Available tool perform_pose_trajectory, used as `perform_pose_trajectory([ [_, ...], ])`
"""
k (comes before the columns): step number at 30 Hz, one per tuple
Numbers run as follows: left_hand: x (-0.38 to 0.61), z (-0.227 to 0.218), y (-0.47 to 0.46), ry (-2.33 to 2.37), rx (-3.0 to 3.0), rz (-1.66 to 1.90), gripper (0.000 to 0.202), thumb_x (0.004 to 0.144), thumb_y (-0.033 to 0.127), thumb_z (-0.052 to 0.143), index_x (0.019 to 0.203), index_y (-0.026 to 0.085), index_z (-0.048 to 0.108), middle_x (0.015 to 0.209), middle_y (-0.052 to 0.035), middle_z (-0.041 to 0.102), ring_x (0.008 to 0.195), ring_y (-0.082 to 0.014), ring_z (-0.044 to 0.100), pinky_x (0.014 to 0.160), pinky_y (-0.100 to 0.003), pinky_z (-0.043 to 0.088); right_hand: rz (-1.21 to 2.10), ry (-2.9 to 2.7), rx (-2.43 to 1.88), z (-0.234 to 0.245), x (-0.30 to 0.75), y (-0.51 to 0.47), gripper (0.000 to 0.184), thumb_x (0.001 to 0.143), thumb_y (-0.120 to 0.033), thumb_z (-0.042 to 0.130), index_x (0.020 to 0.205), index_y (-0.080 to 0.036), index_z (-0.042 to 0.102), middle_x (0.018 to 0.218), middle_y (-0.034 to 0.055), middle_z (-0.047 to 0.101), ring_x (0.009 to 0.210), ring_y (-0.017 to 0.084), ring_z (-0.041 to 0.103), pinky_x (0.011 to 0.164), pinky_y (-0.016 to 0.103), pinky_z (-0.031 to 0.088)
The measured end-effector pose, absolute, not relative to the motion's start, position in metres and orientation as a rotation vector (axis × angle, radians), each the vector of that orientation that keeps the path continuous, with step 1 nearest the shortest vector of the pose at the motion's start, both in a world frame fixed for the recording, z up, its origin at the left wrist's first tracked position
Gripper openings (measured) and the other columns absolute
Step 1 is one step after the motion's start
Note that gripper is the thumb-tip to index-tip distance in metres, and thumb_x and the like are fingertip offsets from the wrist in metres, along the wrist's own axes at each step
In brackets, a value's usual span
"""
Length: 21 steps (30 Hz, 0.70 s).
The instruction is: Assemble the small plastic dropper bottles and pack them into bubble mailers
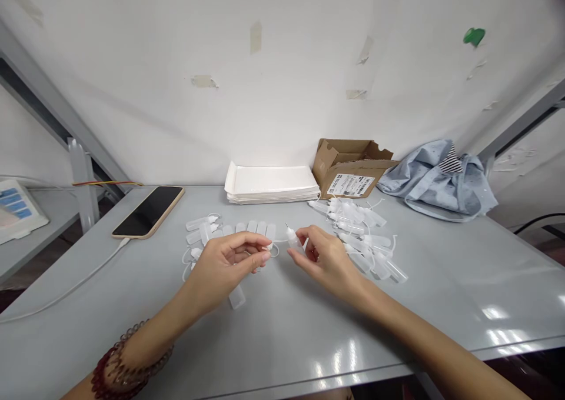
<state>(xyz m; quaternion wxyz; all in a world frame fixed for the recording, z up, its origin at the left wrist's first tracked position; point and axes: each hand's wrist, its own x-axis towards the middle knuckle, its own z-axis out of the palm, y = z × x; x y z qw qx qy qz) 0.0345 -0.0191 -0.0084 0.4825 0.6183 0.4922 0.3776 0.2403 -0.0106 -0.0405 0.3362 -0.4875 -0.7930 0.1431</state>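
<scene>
My right hand (324,259) is closed round a small translucent plastic bottle with a needle tip (293,238), held just above the grey table (441,282). My left hand (229,265) pinches a small white cap (267,247) joined to that bottle by a thin loop. Under and behind my left hand lies a row of similar small bottles (247,228), laid side by side. A loose pile of more bottles (362,235) lies to the right of my right hand. One bottle (237,297) lies near my left wrist.
A phone (148,212) on a white cable lies at the left. A stack of white trays (271,183), an open cardboard box (351,167) and a blue cloth bundle (436,179) stand along the wall. A beaded bracelet (117,365) is on my left wrist.
</scene>
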Motion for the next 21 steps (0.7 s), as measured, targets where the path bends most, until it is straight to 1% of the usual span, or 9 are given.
perform_pose_trajectory([
  [4, 0.034, -0.007, -0.020, 1.193, 1.546, 0.937, 0.014, 0.076, 0.030, 0.066, 0.085, 0.020, 0.071, 0.074, -0.0004, 0.067, 0.066, -0.0128, 0.060, 0.062, -0.022, 0.052, 0.377, -2.070, -1.254, -0.041, 0.240, -0.011, 0.012, 0.082, -0.027, 0.057, 0.087, -0.017, 0.053, 0.064, -0.0034, 0.051, 0.047, 0.007, 0.045, 0.047, 0.021, 0.036],
  [8, 0.035, -0.005, -0.020, 1.240, 1.514, 0.941, 0.018, 0.077, 0.034, 0.065, 0.086, 0.020, 0.071, 0.065, 0.0000, 0.067, 0.062, -0.0129, 0.060, 0.061, -0.023, 0.051, 0.363, -2.087, -1.223, -0.043, 0.240, -0.012, 0.013, 0.083, -0.027, 0.057, 0.089, -0.016, 0.052, 0.070, -0.0018, 0.053, 0.047, 0.007, 0.044, 0.047, 0.021, 0.036],
  [11, 0.034, -0.005, -0.019, 1.297, 1.468, 0.966, 0.017, 0.076, 0.035, 0.066, 0.082, 0.019, 0.069, 0.061, 0.0014, 0.066, 0.057, -0.0112, 0.057, 0.059, -0.022, 0.049, 0.336, -2.119, -1.140, -0.044, 0.240, -0.014, 0.012, 0.084, -0.027, 0.055, 0.091, -0.017, 0.052, 0.075, 0.0000, 0.055, 0.049, 0.007, 0.044, 0.048, 0.021, 0.038],
  [17, 0.030, -0.008, -0.016, 1.347, 1.467, 0.949, 0.019, 0.076, 0.039, 0.066, 0.075, 0.020, 0.067, 0.060, 0.0021, 0.063, 0.059, -0.0114, 0.055, 0.056, -0.021, 0.043, 0.239, -2.224, -1.003, -0.044, 0.237, -0.020, 0.016, 0.087, -0.025, 0.053, 0.100, -0.016, 0.050, 0.086, 0.0055, 0.059, 0.057, 0.010, 0.050, 0.053, 0.023, 0.042],
  [21, 0.030, -0.007, -0.016, 1.292, 1.503, 0.912, 0.018, 0.078, 0.038, 0.064, 0.077, 0.020, 0.068, 0.059, 0.0025, 0.062, 0.058, -0.0111, 0.054, 0.058, -0.022, 0.044, 0.195, -2.253, -0.966, -0.043, 0.236, -0.023, 0.016, 0.088, -0.025, 0.052, 0.101, -0.016, 0.051, 0.086, 0.0059, 0.060, 0.057, 0.010, 0.051, 0.052, 0.023, 0.042],
])
